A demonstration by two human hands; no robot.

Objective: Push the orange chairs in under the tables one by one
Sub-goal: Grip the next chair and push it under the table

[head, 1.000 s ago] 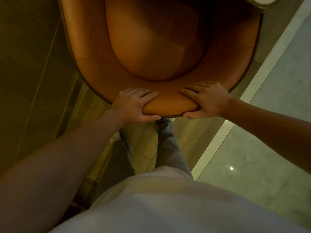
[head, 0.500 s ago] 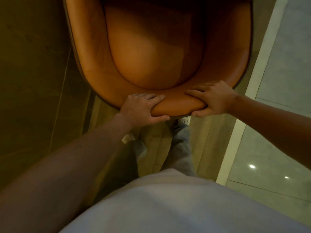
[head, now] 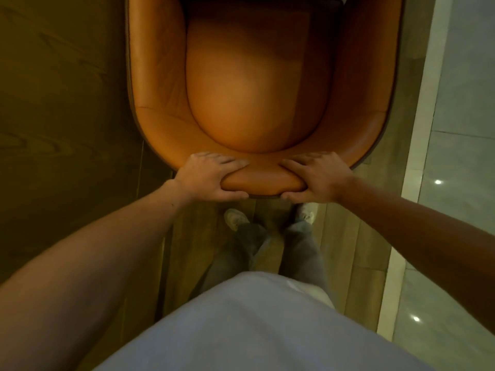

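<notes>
The chair (head: pixel 257 103) is gripped at its backrest by left hand (head: pixel 211 178) and right hand (head: pixel 318 178), mid-push; a straight shove is needed.

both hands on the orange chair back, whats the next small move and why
Probably a short, straight push forward with both hands. The left hand and right hand each grip the top of the backrest of the orange chair, evenly spaced, and nearly the whole seat lies in open view, so it does not look tucked under a table yet.
</notes>
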